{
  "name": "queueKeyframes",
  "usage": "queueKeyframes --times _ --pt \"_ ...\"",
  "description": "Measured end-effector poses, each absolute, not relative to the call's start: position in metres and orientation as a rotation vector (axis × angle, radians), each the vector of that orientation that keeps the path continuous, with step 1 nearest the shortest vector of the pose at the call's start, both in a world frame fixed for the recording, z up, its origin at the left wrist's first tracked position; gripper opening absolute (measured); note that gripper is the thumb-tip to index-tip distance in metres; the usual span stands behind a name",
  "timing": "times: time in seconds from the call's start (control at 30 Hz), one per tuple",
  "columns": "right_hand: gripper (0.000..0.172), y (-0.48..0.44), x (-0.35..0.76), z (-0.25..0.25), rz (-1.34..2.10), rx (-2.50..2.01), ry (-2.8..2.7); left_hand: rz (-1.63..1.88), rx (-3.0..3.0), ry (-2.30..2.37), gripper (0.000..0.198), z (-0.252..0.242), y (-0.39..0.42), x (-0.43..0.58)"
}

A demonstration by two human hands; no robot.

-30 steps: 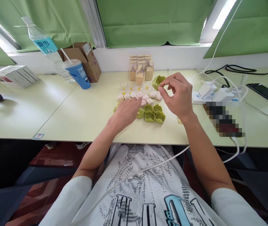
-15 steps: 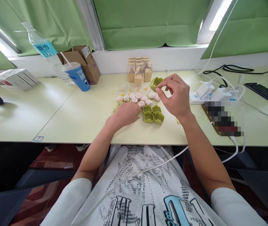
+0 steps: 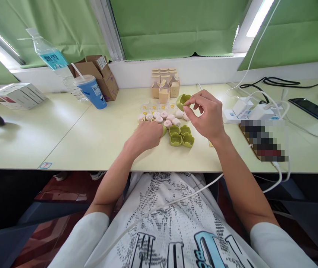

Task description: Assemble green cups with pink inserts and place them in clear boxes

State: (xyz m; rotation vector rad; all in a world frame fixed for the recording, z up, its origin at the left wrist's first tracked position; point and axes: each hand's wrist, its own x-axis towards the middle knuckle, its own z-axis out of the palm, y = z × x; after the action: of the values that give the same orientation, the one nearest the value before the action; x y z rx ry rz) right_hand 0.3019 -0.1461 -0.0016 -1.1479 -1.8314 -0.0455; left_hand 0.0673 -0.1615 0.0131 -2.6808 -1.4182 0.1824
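In the head view my right hand point(image 3: 206, 116) pinches a small green scalloped cup point(image 3: 181, 102) by its rim, tilted and raised off the table. My left hand point(image 3: 148, 135) is low over the table with its fingers curled down, and its fingertips are hidden. A green piece point(image 3: 164, 130) shows at the edge of this hand, mostly covered. Just right of it, several green scalloped cups point(image 3: 176, 140) stand together in a block. Behind them lie several pale pink round pieces point(image 3: 176, 122). A small yellow loop point(image 3: 152, 120) peeks out beyond my left knuckles.
Small clear containers with yellow marks point(image 3: 145, 105) sit behind the pink pieces, before small tan boxes point(image 3: 163, 92). A blue cup point(image 3: 91, 91), plastic bottle point(image 3: 55, 61) and cardboard box point(image 3: 107, 80) stand left. A power strip point(image 3: 230, 116), cables and phones point(image 3: 312, 108) lie right.
My left hand has shifted slightly left, showing more of the green piece beside it. My right hand, with the green cup, has moved slightly left and down.
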Motion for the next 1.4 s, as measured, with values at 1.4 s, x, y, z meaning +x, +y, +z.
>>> queueKeyframes --times 1.4 --pt "0.031 -0.134 0.416 0.006 0.790 -2.402 -2.111 -1.471 -2.725 -1.388 0.047 0.012 -0.155 0.063"
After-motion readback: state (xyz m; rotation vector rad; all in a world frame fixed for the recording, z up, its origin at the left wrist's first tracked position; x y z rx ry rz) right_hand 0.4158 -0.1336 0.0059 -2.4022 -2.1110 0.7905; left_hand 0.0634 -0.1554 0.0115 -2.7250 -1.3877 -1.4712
